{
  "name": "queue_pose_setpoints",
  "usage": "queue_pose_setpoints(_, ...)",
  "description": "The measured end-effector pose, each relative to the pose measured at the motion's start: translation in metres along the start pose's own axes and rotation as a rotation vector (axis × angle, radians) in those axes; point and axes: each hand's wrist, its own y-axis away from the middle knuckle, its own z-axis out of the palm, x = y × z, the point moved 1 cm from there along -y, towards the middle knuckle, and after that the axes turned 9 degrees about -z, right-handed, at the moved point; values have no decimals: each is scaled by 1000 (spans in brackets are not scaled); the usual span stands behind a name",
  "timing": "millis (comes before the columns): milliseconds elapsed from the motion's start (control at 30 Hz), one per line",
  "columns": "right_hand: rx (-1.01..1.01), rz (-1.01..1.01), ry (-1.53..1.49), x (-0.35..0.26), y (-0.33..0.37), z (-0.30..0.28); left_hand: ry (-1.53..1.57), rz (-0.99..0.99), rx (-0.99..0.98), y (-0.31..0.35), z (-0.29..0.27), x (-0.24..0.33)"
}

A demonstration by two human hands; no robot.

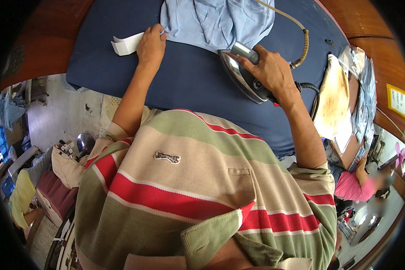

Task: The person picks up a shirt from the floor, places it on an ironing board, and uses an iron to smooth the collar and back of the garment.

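Ironing a light blue garment on a navy padded board

At upper left the left hand [150, 45] lies flat, fingers together, pinning the garment's [218, 20] edge beside a white card [127, 43]. Right of centre, the right hand [270, 69] is closed around the steam iron's [243, 76] handle; its long axis points up-left, tip touching the cloth's lower edge.

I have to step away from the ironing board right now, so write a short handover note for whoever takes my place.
Left hand: pressed flat on the edge of the light blue garment, beside a white folded card.
Right hand: gripping the iron, its tip at the garment's lower edge.
Both lie on the navy ironing pad.
Done: little; the cloth is wrinkled.
Left: press the garment.
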Motion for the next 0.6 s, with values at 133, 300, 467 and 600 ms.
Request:
queue_pose_setpoints(133, -9, -25, 10, -19, -13, 6, 89, -36, -49, -8, -1, -8)
queue_pose_setpoints(300, 12, -66, 23, -44, -34, 10, 232, -92, -92, -11, -6, -12)
queue_pose_setpoints(467, 10, -113, 13, -69, -55, 11, 302, -86, -104, -15, 2, -20)
queue_pose_setpoints(600, 8, -132, 15, -82, -66, 14, 309, -26, -61, -16, 5, -24)
